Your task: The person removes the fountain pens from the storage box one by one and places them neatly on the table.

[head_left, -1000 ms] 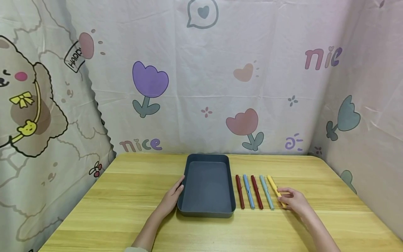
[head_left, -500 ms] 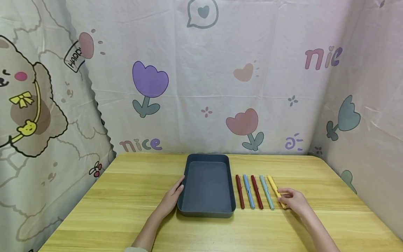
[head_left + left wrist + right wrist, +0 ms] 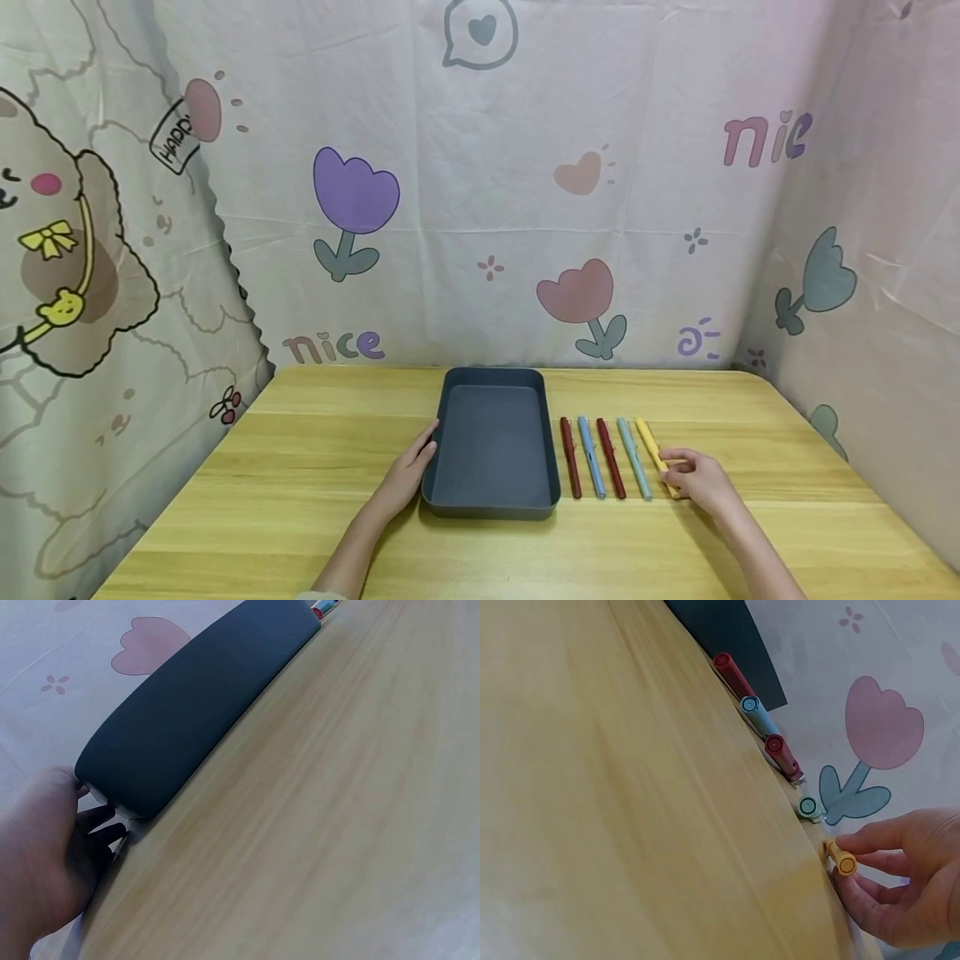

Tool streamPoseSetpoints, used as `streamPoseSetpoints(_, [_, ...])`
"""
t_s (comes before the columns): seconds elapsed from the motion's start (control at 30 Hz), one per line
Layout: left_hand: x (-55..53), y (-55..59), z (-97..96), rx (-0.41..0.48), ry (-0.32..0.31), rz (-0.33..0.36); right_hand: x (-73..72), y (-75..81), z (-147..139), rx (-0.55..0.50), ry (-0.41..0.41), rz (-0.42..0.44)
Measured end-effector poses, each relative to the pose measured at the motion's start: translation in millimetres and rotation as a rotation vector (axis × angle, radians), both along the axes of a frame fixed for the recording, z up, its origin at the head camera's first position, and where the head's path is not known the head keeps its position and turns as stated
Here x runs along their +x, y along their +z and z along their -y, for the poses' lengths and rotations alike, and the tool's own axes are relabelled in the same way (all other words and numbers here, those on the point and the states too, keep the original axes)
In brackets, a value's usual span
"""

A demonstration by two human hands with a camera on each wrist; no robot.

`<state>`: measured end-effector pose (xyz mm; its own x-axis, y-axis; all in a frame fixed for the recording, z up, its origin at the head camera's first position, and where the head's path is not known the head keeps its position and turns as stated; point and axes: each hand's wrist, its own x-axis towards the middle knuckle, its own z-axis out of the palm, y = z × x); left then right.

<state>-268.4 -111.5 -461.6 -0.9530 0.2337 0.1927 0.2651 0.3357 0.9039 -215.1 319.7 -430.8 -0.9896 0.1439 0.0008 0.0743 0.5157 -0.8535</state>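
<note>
A dark grey rectangular tray (image 3: 491, 450) lies on the table with nothing in it. My left hand (image 3: 406, 477) rests against its left wall, fingers along the side; in the left wrist view the hand (image 3: 49, 855) touches the tray's end (image 3: 187, 712). To the right of the tray my right hand (image 3: 701, 481) pinches a yellow pen (image 3: 651, 442) near its lower end, between thumb and fingers. The pen lies slantwise on the table. In the right wrist view the yellow pen (image 3: 843, 859) shows its round end beside the thumb.
Between tray and yellow pen lie a dark red pen (image 3: 571, 458), a blue pen (image 3: 591, 458), another dark red pen (image 3: 611, 458) and a light green pen (image 3: 634, 460), side by side. A printed cloth (image 3: 480, 167) hangs behind the wooden table (image 3: 345, 400).
Both hands keep their places on the tray and the yellow pen. The head view has shifted very slightly.
</note>
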Motion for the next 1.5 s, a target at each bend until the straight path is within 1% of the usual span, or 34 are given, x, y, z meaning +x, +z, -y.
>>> streamPoseSetpoints(0.27, [0.3,-2.4,0.5,0.003,-0.004,0.003,0.8,-2.7,1.2,0.053,-0.009,-0.011])
streamPoseSetpoints(0.5, [-0.4,-1.0,0.7,-0.005,0.0,-0.001,-0.3,-2.0,1.5,0.12,0.006,-0.047])
streamPoseSetpoints(0.6, [0.0,-0.6,0.6,0.0,-0.004,-0.001,-0.6,-1.9,1.4,0.132,0.009,-0.05])
streamPoseSetpoints(0.83, [0.7,-1.0,0.6,0.0,-0.008,0.004,-0.5,-4.1,1.4,0.131,0.001,-0.036])
streamPoseSetpoints(0.97, [0.0,-1.1,0.6,-0.004,0.0,0.001,-0.5,-4.1,1.0,0.136,0.004,-0.043])
streamPoseSetpoints(1.27, [1.3,-0.3,0.5,0.001,-0.001,-0.003,-0.2,-2.8,1.3,0.12,0.003,-0.047])
streamPoseSetpoints(1.5, [1.5,0.2,0.3,0.004,-0.006,-0.001,0.1,-1.2,0.5,0.076,-0.005,-0.029])
